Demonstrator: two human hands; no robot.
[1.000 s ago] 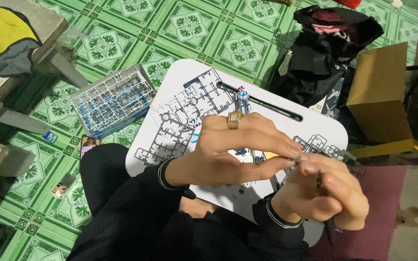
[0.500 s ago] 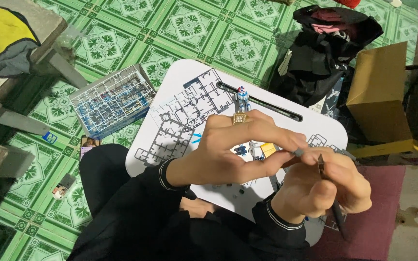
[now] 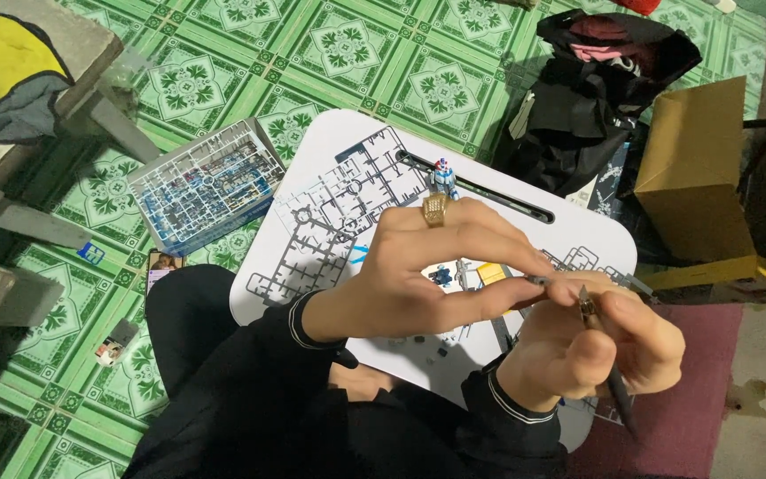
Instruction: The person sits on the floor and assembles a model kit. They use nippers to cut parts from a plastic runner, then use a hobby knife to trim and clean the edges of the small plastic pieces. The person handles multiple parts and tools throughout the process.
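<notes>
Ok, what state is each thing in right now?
Left hand: pinching a small grey part at its fingertips.
Right hand: closed on a thin dark tool.
Lap tray: flat, sprues lying on it.
Figure: upright in the tray slot.
Cardboard box: open.

A home floor used as a hobby spot, green patterned floor tiles (image 3: 347,53), white lap tray (image 3: 330,142), cardboard box (image 3: 693,168), black bag (image 3: 596,98), model-kit part frames (image 3: 206,182).
</notes>
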